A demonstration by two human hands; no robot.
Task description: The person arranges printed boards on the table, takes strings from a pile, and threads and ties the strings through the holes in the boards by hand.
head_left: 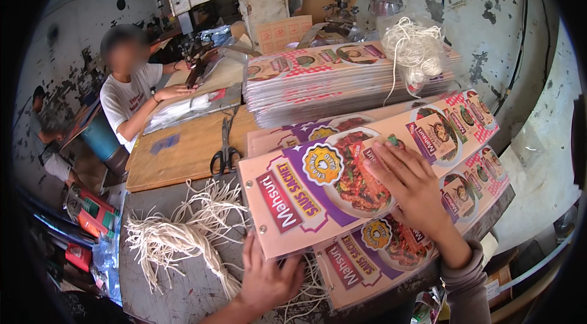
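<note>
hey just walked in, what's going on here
The person's right hand lies flat on a printed, plastic-covered panel, while the left hand is at its near left edge; whether those fingers grip anything is unclear. A similar panel shows partly beneath it. A bundle of white cords lies to the left, scissors beyond it, and a tall stack of panels farther back. Another person works at the far left.

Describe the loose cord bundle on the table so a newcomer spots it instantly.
Find the grey tabletop on the near side of the wooden board. Just left of the left hand lies the cream cord bundle. Its splayed, loose strands set it apart from the cord bunched inside the clear bag atop the panel stack.
</note>
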